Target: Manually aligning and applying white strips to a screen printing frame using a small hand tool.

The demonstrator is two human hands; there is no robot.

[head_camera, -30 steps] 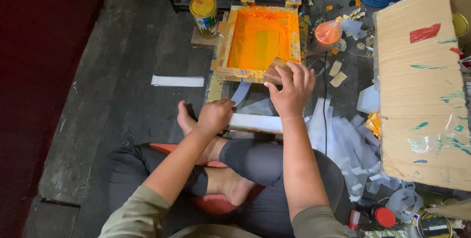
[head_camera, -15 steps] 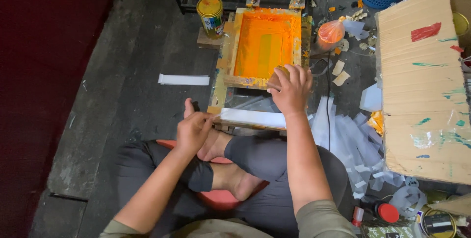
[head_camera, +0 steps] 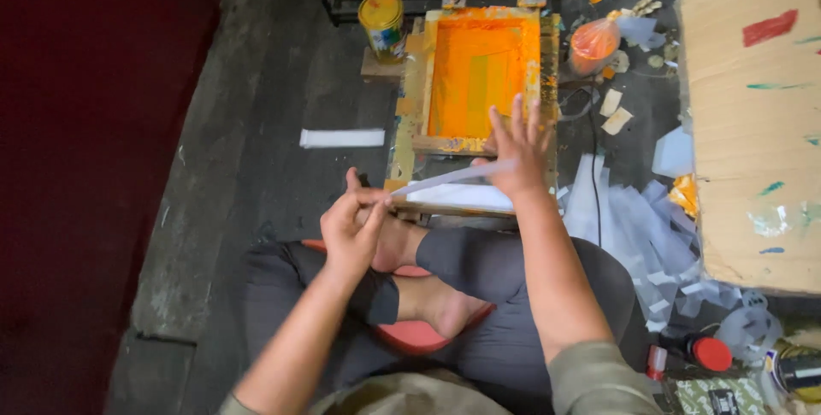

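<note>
Head view: left hand (head_camera: 349, 225) pinches end of white strip (head_camera: 453, 177), right hand (head_camera: 519, 152) spread, steadying far end beside orange screen frame (head_camera: 409, 99). Step: laying strip; next needs careful alignment.

The wooden frame (head_camera: 479, 73) in the upper middle looks rough, with wet, shiny orange paint. The white strip (head_camera: 453, 177) looks like thin smooth paper. The cardboard (head_camera: 753, 124) on the right is matt brown
</note>
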